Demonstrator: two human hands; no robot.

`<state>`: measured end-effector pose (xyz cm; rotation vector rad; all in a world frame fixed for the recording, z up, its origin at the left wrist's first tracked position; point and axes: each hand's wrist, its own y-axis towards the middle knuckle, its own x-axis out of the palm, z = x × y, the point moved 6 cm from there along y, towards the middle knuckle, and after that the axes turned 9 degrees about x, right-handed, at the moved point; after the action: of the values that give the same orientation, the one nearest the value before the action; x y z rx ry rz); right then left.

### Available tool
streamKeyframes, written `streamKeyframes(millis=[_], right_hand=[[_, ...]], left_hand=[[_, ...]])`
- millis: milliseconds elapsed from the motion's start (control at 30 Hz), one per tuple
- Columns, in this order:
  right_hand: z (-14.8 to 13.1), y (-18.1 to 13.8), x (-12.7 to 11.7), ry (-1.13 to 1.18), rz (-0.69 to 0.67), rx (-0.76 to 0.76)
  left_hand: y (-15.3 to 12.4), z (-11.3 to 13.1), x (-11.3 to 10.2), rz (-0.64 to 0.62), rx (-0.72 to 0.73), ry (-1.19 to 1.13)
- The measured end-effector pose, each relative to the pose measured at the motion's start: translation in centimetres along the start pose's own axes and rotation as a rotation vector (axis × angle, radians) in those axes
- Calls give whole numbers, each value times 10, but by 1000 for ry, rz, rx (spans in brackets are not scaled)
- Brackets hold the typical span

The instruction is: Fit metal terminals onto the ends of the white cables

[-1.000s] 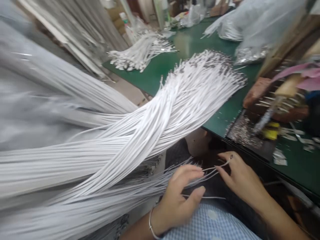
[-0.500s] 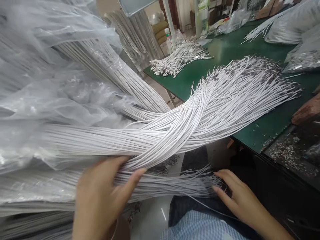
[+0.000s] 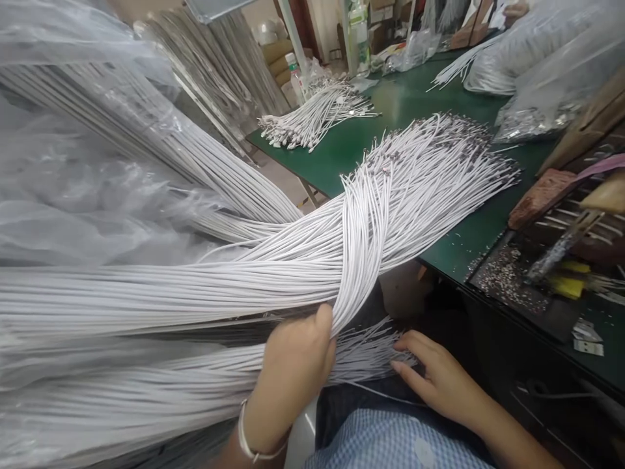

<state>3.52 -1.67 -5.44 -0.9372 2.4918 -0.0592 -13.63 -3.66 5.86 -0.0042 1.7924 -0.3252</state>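
A thick bundle of white wires [image 3: 303,254] runs from the left across to the green table [image 3: 342,150], its metal-tipped ends fanned on the tabletop. My left hand [image 3: 293,371], a bracelet on its wrist, is closed around a group of these wires and bends them down near the middle. A thinner, lower bundle of wires [image 3: 361,348] lies across my lap. My right hand [image 3: 434,378] rests on the ends of that lower bundle with its fingers stretched out.
Clear plastic wrap [image 3: 73,195] covers more wire bundles on the left. A smaller pile of white wires [image 3: 312,114] lies at the table's far corner. Plastic bags [image 3: 537,58] sit at the back right. A machine with metal scraps [image 3: 508,277] stands at right.
My left hand has moved right along the thick bundle and closed on a group of wires, pulling them downward. My right hand stays on the lower bundle's ends.
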Motion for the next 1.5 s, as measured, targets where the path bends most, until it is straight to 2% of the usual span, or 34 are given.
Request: streamKeyframes(millis=[100, 233, 333, 400, 500, 633, 733, 800, 900, 967, 1067, 1167, 1333, 1400, 1500], right_hand=[[4, 3, 0, 141, 15, 64], [10, 13, -3, 533, 121, 195], [3, 27, -9, 744, 186, 146], [-3, 36, -17, 799, 229, 81], [-4, 46, -29, 787, 293, 57], [1, 46, -36, 624, 373, 128], [-2, 40, -25, 489, 300, 149], [-7, 35, -19, 388, 232, 104], [-15, 27, -19, 280, 177, -4], [-13, 23, -23, 308, 154, -19], [-7, 19, -28, 410, 121, 24], [-3, 16, -26, 558, 118, 64], [2, 12, -16, 796, 64, 134], [4, 10, -18, 798, 96, 147], [6, 6, -30, 721, 223, 156]], left_hand=[[10, 10, 8, -19, 30, -69], [30, 24, 16, 13, 47, -170], [50, 37, 22, 49, 80, -319], [61, 45, 30, 52, 113, -499], [67, 54, 50, 65, 112, -879], [62, 65, 87, 57, 36, -1415], [59, 83, 110, -31, -49, -1866], [57, 94, 118, -80, -91, -2030], [50, 103, 120, -102, -101, -2077], [43, 105, 118, -94, -77, -2115], [33, 102, 113, -53, -55, -2172], [27, 99, 110, -53, -94, -2185], [25, 97, 106, -48, -96, -2081], [24, 96, 104, -29, -93, -2046], [24, 94, 102, -13, -120, -2011]])
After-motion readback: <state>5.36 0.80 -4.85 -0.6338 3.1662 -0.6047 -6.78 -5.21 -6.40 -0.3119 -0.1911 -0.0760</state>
